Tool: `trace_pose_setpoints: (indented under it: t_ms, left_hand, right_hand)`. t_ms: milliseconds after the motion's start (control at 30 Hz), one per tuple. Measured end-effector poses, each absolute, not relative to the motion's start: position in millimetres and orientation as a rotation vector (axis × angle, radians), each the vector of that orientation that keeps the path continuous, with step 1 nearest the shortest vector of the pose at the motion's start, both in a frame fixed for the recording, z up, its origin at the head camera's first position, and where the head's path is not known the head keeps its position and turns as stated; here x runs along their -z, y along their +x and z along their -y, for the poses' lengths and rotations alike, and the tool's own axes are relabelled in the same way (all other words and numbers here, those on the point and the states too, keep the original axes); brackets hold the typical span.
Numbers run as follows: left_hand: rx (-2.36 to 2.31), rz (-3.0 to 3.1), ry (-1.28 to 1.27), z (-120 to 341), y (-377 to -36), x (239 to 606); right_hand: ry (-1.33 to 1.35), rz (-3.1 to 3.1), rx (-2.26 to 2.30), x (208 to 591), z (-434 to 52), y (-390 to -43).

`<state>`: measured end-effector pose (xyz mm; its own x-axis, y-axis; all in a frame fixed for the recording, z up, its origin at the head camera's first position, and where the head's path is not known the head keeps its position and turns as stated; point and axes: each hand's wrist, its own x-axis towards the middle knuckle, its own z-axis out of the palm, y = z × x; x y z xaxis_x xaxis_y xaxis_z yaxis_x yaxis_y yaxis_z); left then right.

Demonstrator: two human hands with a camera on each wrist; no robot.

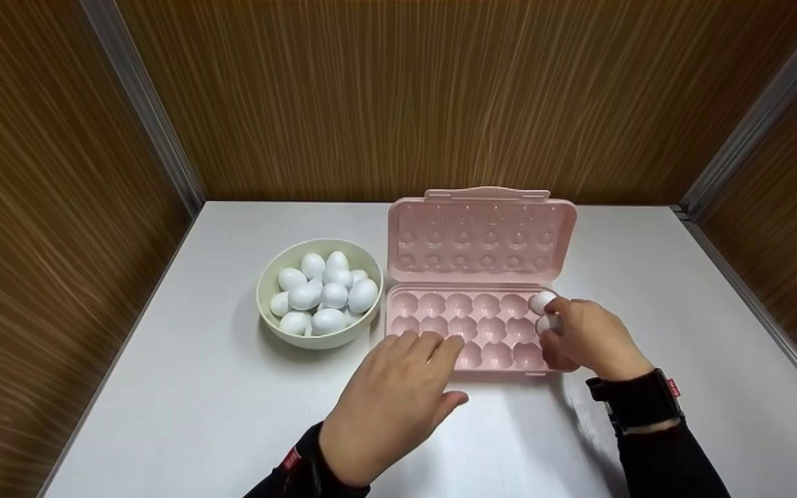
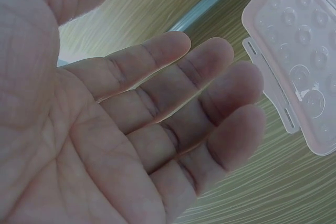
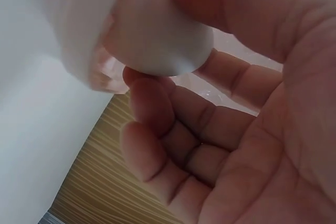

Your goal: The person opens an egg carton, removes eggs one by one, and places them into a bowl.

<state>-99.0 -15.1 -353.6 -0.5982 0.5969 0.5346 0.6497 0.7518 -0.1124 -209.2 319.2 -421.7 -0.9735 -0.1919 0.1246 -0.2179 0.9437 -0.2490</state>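
Note:
A pink egg carton (image 1: 461,328) lies with its lid (image 1: 485,238) raised at the back. My right hand (image 1: 596,339) pinches a white egg (image 3: 163,32) between thumb and fingers at the carton's right end. Just behind it, another white egg (image 1: 542,301) sits in the back right corner hollow, close to the fingertips. My left hand (image 1: 391,398) is over the carton's front left part, palm down in the head view, its fingers relaxed and holding nothing. Some front hollows are hidden beneath it. The left wrist view shows its bare palm (image 2: 79,150) and slightly bent fingers.
Left of the carton stands a pale green bowl (image 1: 267,321) filled with several white eggs (image 1: 305,296). Both stand on a white table (image 1: 184,408). Wood-grain panels (image 1: 343,104) rise at the back and on both sides.

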Motion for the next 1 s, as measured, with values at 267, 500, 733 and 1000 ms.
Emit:
trace_pose_setpoints:
  t_ms: [267,500,733,1000]
  left_hand:
    - [0.123,2.399,-0.941,15,-99,355]
    - [0.117,2.371,-0.938,15,-99,356]
    - [0.136,2.369,-0.944,15,-101,356]
    - [0.154,2.482,-0.913,15,-120,366]
  right_hand:
    - [0.355,2.958,-0.395,416,-317,-206]
    - [0.361,3.011,-0.417,418,-319,-208]
    - [0.294,3.184,-0.467,418,-316,-205]
    - [0.310,3.199,-0.655,412,-320,-203]
